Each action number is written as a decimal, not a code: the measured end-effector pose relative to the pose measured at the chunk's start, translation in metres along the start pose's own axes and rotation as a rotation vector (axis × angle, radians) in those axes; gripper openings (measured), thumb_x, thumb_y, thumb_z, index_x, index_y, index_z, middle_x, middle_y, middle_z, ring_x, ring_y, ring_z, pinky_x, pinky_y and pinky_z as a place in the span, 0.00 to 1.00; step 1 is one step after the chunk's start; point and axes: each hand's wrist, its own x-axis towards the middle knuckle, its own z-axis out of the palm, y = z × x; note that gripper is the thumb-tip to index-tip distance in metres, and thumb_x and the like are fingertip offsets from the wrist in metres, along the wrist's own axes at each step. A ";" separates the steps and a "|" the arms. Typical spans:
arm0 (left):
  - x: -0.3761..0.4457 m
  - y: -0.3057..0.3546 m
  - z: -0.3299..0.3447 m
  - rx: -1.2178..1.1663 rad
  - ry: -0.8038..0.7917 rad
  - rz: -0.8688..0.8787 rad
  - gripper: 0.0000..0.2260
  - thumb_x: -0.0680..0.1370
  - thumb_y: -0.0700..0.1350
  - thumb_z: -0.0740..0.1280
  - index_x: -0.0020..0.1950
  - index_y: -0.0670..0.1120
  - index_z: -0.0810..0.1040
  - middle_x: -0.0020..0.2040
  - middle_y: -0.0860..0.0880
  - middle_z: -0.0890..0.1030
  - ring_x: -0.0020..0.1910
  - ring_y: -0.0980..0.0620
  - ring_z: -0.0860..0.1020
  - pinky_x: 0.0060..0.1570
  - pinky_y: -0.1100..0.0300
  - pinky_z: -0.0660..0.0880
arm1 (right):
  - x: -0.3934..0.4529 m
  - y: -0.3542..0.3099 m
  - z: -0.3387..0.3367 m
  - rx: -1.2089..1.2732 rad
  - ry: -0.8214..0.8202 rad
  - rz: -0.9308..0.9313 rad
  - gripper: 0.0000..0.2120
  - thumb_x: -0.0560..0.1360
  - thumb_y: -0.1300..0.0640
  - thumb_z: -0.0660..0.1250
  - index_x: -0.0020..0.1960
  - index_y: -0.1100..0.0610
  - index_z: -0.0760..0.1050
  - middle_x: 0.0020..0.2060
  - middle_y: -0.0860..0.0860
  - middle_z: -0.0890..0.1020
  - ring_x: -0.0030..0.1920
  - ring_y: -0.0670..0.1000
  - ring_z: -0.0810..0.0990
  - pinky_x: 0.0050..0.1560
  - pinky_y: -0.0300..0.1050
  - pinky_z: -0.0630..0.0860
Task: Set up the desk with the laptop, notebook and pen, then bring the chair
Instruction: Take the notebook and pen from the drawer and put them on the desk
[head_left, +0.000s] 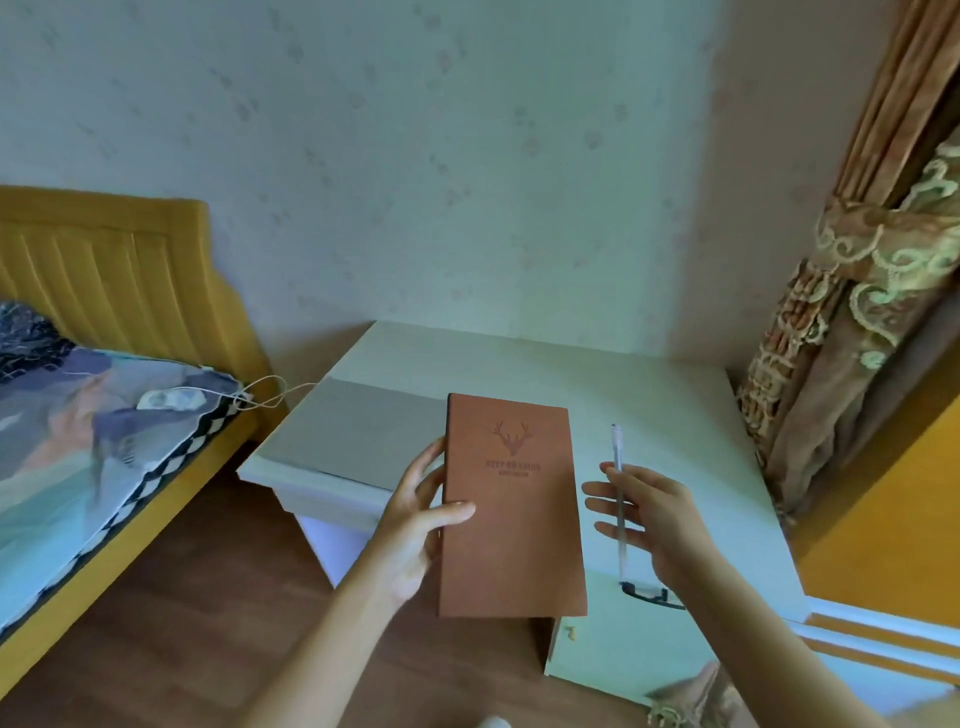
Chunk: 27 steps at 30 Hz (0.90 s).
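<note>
Desk: white, against the wall, beside the bed. Laptop: grey, closed, flat on the desk's left part; likely the heaviest item, best lifted by both side edges. Notebook: brown, stiff cover, held above the desk's front edge. Left hand is clamped on its left edge, thumb on the cover, fingers behind. Judged light and rigid; an edge grip suffices. Pen: slim, clear, probably slippery. Right hand pinches it mid-barrel, remaining fingers spread apart. No chair in view.
</note>
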 end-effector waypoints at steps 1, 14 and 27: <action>0.020 -0.006 -0.001 0.004 -0.021 -0.035 0.35 0.64 0.32 0.74 0.66 0.57 0.72 0.59 0.50 0.81 0.57 0.46 0.80 0.50 0.48 0.78 | 0.019 0.002 -0.001 -0.006 0.025 0.014 0.08 0.77 0.58 0.65 0.53 0.61 0.78 0.43 0.59 0.85 0.43 0.57 0.85 0.45 0.52 0.81; 0.276 -0.087 -0.001 0.009 -0.024 -0.410 0.32 0.70 0.27 0.69 0.65 0.57 0.72 0.60 0.50 0.81 0.53 0.48 0.82 0.55 0.46 0.77 | 0.232 0.047 -0.014 -0.069 0.304 0.270 0.06 0.76 0.57 0.66 0.48 0.59 0.78 0.40 0.59 0.85 0.39 0.56 0.83 0.42 0.51 0.79; 0.329 -0.167 -0.014 0.031 0.048 -0.604 0.33 0.68 0.27 0.71 0.65 0.56 0.72 0.57 0.48 0.82 0.54 0.49 0.81 0.52 0.53 0.77 | 0.304 0.098 -0.022 -0.150 0.371 0.467 0.07 0.76 0.59 0.65 0.50 0.61 0.78 0.38 0.58 0.84 0.35 0.54 0.82 0.36 0.46 0.77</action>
